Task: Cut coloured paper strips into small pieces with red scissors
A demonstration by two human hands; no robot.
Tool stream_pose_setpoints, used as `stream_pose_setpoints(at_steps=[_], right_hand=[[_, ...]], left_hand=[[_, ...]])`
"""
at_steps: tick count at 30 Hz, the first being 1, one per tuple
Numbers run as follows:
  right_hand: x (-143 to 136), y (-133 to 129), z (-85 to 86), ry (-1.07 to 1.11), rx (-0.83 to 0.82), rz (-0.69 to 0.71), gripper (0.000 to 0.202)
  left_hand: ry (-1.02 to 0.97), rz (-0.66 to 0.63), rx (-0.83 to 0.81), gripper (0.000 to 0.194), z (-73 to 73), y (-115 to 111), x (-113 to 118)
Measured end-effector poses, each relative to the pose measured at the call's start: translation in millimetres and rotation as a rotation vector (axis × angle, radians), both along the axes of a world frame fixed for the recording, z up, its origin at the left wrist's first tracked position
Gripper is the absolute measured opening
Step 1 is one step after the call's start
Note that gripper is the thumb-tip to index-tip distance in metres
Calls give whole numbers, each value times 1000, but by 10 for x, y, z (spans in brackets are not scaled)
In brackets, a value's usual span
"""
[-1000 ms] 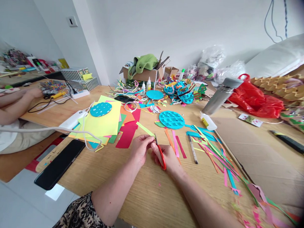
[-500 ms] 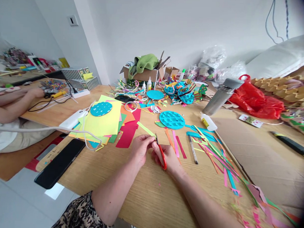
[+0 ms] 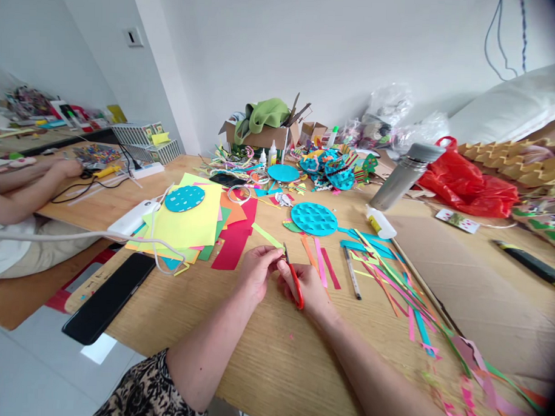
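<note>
Between its fingertips my left hand [image 3: 258,269] pinches a yellow-green paper strip [image 3: 266,235], which sticks out toward the upper left. My right hand [image 3: 305,288] is closed on red-handled scissors [image 3: 297,286], whose blades point away from me and meet the strip's near end beside my left fingertips. The two hands are touching or nearly so. Beyond them lies a blue dimpled paper disc [image 3: 314,219]. Orange, pink and red strips [image 3: 330,268] rest just right of my hands, with a pen [image 3: 352,274] further right.
Stacked coloured sheets [image 3: 199,220] and a black phone [image 3: 109,298] are on the left. A metal bottle [image 3: 400,179], white glue bottle [image 3: 381,224], loose strips and cardboard [image 3: 475,288] occupy the right. Another person's hands [image 3: 63,169] are at the far left.
</note>
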State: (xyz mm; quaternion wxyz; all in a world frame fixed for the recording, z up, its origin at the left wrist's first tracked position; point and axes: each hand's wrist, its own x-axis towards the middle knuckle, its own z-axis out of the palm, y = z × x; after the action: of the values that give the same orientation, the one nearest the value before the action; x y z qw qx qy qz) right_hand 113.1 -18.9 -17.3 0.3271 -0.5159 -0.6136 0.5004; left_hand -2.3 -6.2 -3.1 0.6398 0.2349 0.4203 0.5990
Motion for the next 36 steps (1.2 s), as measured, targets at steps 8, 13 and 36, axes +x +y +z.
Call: stream_pose_setpoints(at_steps=[8, 13, 36], right_hand=[[5, -13, 5, -8, -3, 7, 55], [20, -1, -5, -12, -1, 24, 55], [14, -5, 33, -22, -16, 22, 54]], left_hand=[[49, -2, -1, 15, -15, 9, -4], [55, -13, 16, 16, -42, 11, -7], [131, -24, 38, 11, -7, 15, -27]])
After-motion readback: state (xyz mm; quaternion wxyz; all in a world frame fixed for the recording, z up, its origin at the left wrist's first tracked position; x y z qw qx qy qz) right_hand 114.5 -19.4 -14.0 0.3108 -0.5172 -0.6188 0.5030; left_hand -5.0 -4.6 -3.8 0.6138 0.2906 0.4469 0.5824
